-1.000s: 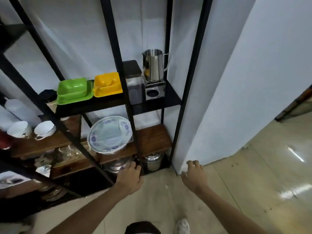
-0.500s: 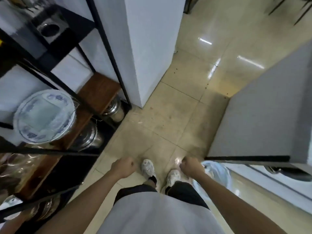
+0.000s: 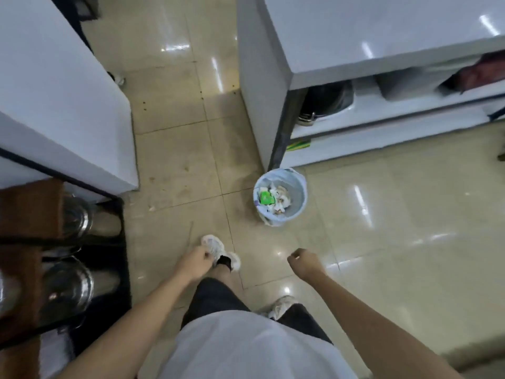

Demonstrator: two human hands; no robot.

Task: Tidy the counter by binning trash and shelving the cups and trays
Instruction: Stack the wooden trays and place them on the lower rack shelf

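While crossing floor between shelf [image 3: 41, 209] and bench [image 3: 382, 36]: swinging left hand [image 3: 195, 262] and right hand [image 3: 303, 262] loosely curled, carrying nothing; heading toward bench, passing bin [image 3: 299, 199] already holding trash, beside bench corner.

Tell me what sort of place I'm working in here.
Probably a small cafe or shop's service area: a white counter with storage shelves under it, steel pots on a rack at floor level, a lined trash bin holding wrappers, and a tiled floor.
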